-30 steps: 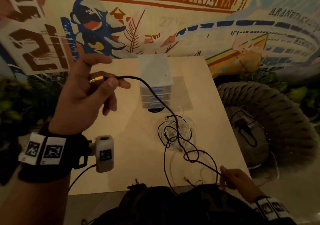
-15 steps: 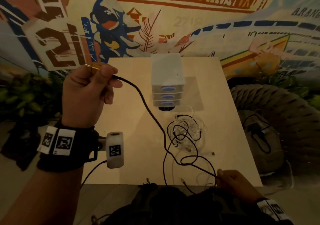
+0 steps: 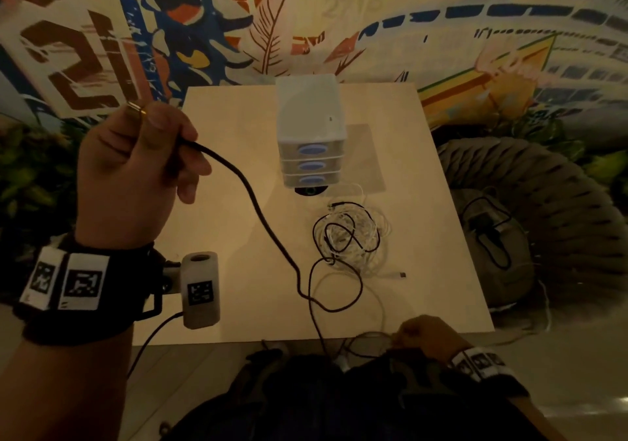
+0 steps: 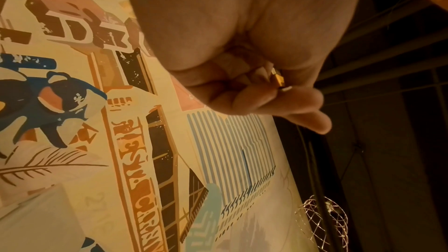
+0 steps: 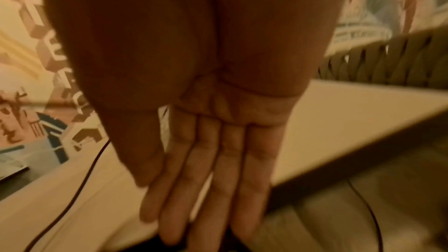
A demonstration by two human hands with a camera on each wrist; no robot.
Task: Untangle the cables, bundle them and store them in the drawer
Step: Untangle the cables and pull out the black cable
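The left hand (image 3: 136,182) was raised above the left side of the worktop (image 3: 238,223), its fingers (image 4: 247,101) curled round the end of a black cable (image 3: 268,230), with the gold plug (image 3: 137,108) poking out past the thumb toward the far wall. From that grip the black cable sagged down to the right and ran into the tangle of black and white cables (image 3: 350,236) lying mid-worktop. Just beyond the tangle stood a small white drawer unit (image 3: 311,131), its three drawers closed. A white cable end with a connector (image 3: 401,275) lay on the worktop just right of the tangle. At the near right edge, the right hand (image 3: 424,337) sat over cable strands hanging off the worktop; the right wrist view showed its fingers (image 5: 218,170) straight and together, holding nothing. A woven chair (image 3: 530,209) stood to the right of the worktop.
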